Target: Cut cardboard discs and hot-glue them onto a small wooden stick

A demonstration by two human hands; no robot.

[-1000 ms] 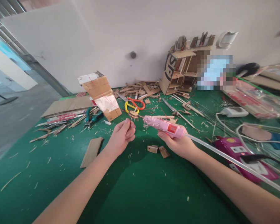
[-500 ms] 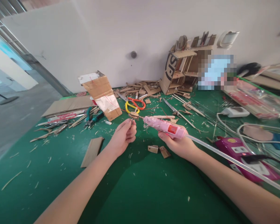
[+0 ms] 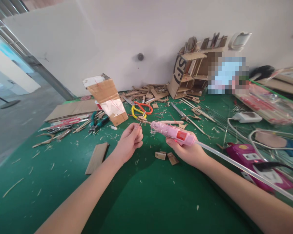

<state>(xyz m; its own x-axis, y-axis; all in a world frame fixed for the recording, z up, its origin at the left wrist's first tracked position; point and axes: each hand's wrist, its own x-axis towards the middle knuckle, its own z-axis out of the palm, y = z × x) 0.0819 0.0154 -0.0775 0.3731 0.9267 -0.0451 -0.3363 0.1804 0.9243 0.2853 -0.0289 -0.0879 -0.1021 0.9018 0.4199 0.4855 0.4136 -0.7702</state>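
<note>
My right hand (image 3: 185, 149) is wrapped round a pink hot glue gun (image 3: 172, 132), whose nozzle points left. A long clear glue stick (image 3: 224, 159) runs out of its back end. My left hand (image 3: 130, 139) is closed in a pinch on a small cardboard piece (image 3: 142, 120), held at the nozzle's tip; its exact shape is hard to make out. Beyond the piece lie scissors (image 3: 147, 108) with one orange and one yellow handle. Below the glue gun, two small cardboard pieces with holes (image 3: 160, 155) rest on the green table (image 3: 146, 201).
A folded cardboard piece (image 3: 107, 97) stands left of the scissors, near teal-handled pliers (image 3: 96, 125). Cardboard scraps (image 3: 148, 92) and a cardboard shelf model (image 3: 185, 74) line the wall. A knife (image 3: 179, 111) lies right of centre. A purple power strip (image 3: 256, 165) with cables sits at right.
The small piece in my left hand has tilted slightly, its face now seen at a flatter angle. The glue gun has stayed almost in place, its nozzle at the piece.
</note>
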